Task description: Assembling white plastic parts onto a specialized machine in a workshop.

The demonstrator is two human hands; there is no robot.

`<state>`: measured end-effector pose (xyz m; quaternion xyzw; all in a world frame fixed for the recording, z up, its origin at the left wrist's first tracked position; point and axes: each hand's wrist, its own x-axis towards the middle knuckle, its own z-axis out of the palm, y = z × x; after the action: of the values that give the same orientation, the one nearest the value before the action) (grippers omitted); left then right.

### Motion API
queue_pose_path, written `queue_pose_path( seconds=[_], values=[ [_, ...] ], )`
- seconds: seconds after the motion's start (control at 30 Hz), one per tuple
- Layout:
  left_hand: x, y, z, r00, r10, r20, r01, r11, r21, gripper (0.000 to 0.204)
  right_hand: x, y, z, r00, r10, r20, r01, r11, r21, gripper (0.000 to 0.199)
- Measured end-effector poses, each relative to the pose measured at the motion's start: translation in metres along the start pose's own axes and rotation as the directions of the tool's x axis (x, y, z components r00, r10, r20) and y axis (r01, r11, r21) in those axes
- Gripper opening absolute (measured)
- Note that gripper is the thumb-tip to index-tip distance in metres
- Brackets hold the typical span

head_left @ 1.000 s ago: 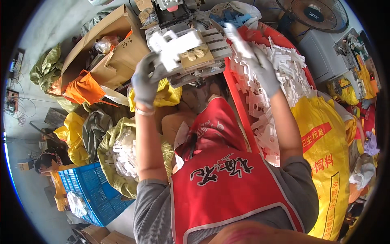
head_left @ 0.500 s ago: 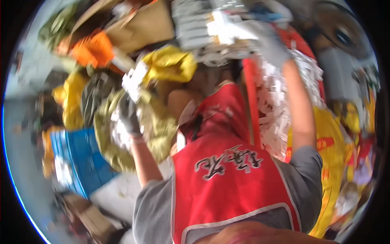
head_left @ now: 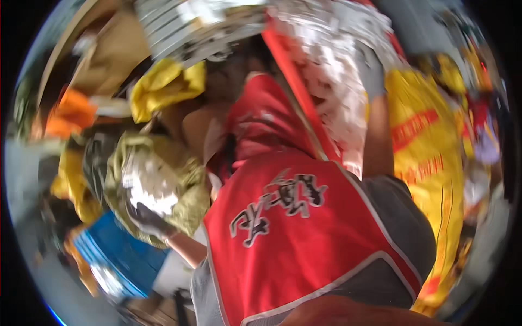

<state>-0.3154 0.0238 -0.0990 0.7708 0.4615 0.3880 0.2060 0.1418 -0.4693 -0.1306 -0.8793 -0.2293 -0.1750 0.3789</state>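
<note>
My left hand (head_left: 148, 219), in a dark grey glove, lies at the near side of an olive woven sack (head_left: 191, 202). Its fingers look apart, with nothing visible in them. White pieces (head_left: 152, 182) fill the sack's mouth just beyond the fingertips. On the right, my right hand (head_left: 372, 73) wears a grey glove and reaches over the right side of a red-edged bin (head_left: 293, 76). Many small white pieces (head_left: 340, 87) are heaped in that bin, right beside the hand. Motion blurs its fingers, so whether they grip anything is unclear.
A grey slatted surface (head_left: 190, 32) stands at the far side. Left of my legs are a yellow bag (head_left: 168, 87), an orange bag (head_left: 70, 114), a cardboard box (head_left: 117, 51) and a blue crate (head_left: 122, 252). Along the right runs a large yellow sack (head_left: 427, 163).
My right hand has come back from the white items on the slatted surface to the bin. My left hand has dropped to the sack's near side; the white piece it held is gone from it. The view has turned.
</note>
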Motion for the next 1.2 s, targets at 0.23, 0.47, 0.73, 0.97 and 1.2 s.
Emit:
queue_pose_path(
  seconds=[0.23,0.47,0.73,0.97,1.2],
  values=[
    [-0.002,0.026,0.071,0.921,0.315,0.228,-0.344,0.933,0.102,0.026,-0.028,0.034,0.016,0.841,0.364,0.4,-0.13,0.854,-0.504,0.045],
    [-0.009,0.11,0.145,0.729,0.519,0.447,-0.502,0.849,-0.166,0.023,-0.042,0.069,0.068,0.558,0.805,0.201,-0.557,0.543,-0.629,0.049],
    [-0.031,0.141,0.164,0.664,0.556,0.499,-0.425,0.831,-0.36,0.023,-0.048,0.009,0.018,0.946,0.293,-0.138,-0.321,0.903,-0.284,0.022],
    [-0.077,0.227,0.188,0.3,0.622,0.723,0.243,0.683,-0.689,0.054,-0.041,-0.105,-0.005,0.872,-0.031,0.488,-0.053,0.986,0.157,0.02],
    [-0.081,0.215,0.175,0.213,0.739,0.639,-0.26,0.673,-0.692,0.018,-0.061,-0.134,0.029,0.843,-0.086,0.531,-0.361,0.642,0.677,0.034]
  ],
)
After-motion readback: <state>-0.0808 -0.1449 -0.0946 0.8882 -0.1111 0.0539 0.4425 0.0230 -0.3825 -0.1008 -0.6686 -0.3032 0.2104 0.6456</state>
